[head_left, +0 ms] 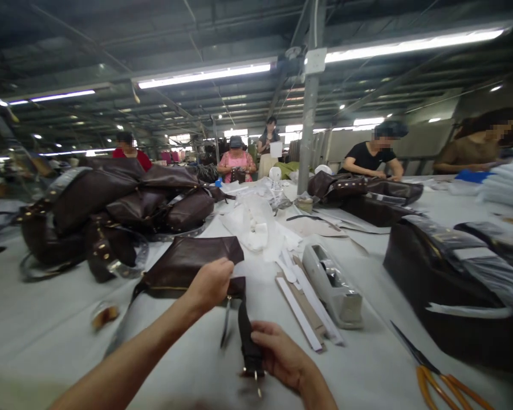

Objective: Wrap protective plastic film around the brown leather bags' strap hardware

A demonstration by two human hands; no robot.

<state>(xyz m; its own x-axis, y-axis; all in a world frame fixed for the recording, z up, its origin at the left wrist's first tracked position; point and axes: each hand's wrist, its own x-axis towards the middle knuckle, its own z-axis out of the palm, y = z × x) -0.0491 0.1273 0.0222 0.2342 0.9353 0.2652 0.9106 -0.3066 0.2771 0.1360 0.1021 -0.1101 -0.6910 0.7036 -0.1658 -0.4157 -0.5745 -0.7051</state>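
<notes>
A dark brown leather bag (pixel 192 259) lies on the pale worktable in front of me, with a gold-toned zip along its near edge. My left hand (pixel 214 282) is closed at the bag's right end; what its fingers grip is hidden. A dark strap (pixel 245 327) runs from that end toward me. My right hand (pixel 280 353) pinches this strap between thumb and fingers, just above a metal buckle (pixel 254 374) at its near end. A zip pull (pixel 226 323) hangs down between my two hands.
Brown bags (pixel 98 199) are heaped at left. A tape dispenser (pixel 331 285) stands right of flat strips (pixel 299 307). Orange-handled scissors (pixel 431 370) lie near a large dark bag (pixel 423 285). White wrapping (pixel 256 222) is piled mid-table, near a post (pixel 310 114). Several people work beyond.
</notes>
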